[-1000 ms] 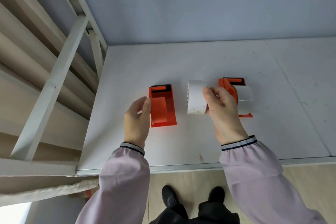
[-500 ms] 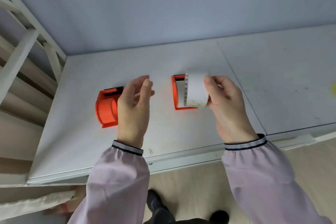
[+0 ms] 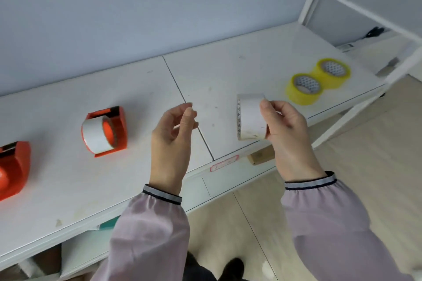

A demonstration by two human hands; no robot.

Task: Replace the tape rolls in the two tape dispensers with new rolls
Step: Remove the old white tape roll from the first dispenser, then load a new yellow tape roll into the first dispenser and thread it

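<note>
Head view: right hand (image 3: 286, 130) grips a white roll (image 3: 250, 117) above the table (image 3: 137, 89) edge — yellow rolls (image 3: 317, 81) beyond it, dispensers (image 3: 106, 131) far left — left hand (image 3: 174, 134) loosely curled, empty.

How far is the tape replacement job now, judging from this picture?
Done: the left orange dispenser looks emptied, though it is partly cut off. In hand: the right hand grips a white tape roll above the white table; the left hand holds nothing. Left: the other orange dispenser still carries a white roll, and two yellow tape rolls lie untouched.
</note>
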